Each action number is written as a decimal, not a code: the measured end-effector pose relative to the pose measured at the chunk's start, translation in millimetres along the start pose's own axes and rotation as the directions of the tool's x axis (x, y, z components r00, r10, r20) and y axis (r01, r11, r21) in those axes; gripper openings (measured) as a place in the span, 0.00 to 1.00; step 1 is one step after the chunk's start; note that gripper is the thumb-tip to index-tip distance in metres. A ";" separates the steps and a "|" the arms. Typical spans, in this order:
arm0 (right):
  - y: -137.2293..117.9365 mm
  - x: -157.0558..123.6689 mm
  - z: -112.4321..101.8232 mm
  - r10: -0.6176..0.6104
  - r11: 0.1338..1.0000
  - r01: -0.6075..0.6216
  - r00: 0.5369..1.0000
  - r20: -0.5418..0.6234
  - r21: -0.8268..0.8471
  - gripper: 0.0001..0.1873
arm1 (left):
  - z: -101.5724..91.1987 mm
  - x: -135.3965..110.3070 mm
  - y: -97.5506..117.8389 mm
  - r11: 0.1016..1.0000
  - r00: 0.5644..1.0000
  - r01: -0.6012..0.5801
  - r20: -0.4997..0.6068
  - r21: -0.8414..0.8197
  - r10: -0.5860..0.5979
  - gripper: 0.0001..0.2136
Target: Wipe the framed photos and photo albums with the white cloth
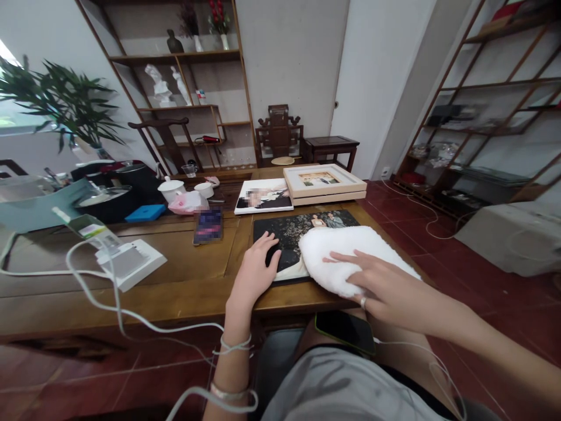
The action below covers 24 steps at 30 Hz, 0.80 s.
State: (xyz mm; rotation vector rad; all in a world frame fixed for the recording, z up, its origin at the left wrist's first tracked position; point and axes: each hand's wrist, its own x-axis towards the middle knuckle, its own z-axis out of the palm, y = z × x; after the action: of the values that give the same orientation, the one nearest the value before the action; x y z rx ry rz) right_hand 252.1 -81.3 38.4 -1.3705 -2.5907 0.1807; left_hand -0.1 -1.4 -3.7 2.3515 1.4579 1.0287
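A dark photo panel [287, 234] lies flat at the table's front edge, with a couple printed near its top. My left hand [258, 266] rests on its left side, fingers stretched out and the thumb on its surface. Across the panel's right part lies a thick, fluffy white cloth [372, 242], hiding that side of the picture. My right hand [372, 283] presses on the cloth and grips its near edge, with some fingers extended over the top; its thumb side is partly hidden.
Behind the panel are a white-edged photo print [267, 196] and stacked light-wood frames [326, 184]. Leftward lie a phone-like item [208, 225], a blue box [145, 213], a white open box [135, 266] and cables. A dark phone [344, 330] lies on my lap.
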 end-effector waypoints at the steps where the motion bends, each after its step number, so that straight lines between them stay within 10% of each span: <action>1: 2.3 2.8 -1.4 0.004 1.000 -0.004 1.000 0.004 0.013 0.10 | 0.1 0.0 -0.3 1.000 1.000 -0.003 0.000 -0.001 0.003 0.13; 24: 79.7 103.5 12.7 0.064 0.980 -0.082 0.993 -0.098 -0.181 0.20 | -0.2 0.3 -0.3 1.000 1.000 -0.002 0.008 -0.010 0.002 0.14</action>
State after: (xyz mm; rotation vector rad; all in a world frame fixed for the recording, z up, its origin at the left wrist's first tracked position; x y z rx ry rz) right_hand 256.4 48.9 22.7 -1.4987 -2.5361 -0.1135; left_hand -0.4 -1.0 -3.5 2.3482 1.4440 1.0232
